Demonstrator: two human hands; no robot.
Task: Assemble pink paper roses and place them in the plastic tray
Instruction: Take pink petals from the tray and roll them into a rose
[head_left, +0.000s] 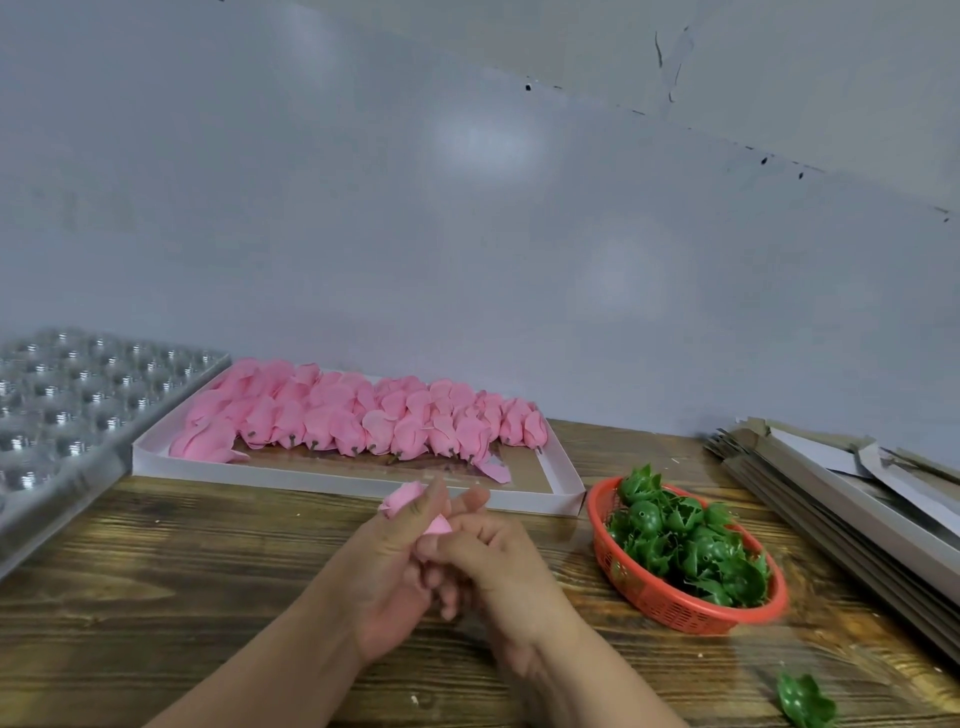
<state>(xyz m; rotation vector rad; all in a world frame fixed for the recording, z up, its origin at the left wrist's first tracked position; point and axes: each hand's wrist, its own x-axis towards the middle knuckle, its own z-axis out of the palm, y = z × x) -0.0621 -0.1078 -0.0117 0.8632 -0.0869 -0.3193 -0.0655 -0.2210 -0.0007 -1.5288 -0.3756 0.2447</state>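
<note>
Both hands are shown joined above the wooden table (156, 571). One pink paper rose (410, 498) is gripped by the curled fingers of the left hand (387, 566); the right hand (493, 566) is curled against its base, what it pinches being hidden. Beyond the fingertips, a white box (337, 480) of pink blooms (358, 415) is seen. To their right lies a red basket (665, 597) of green calyxes (691, 545); far left, the plastic tray (67, 410).
</note>
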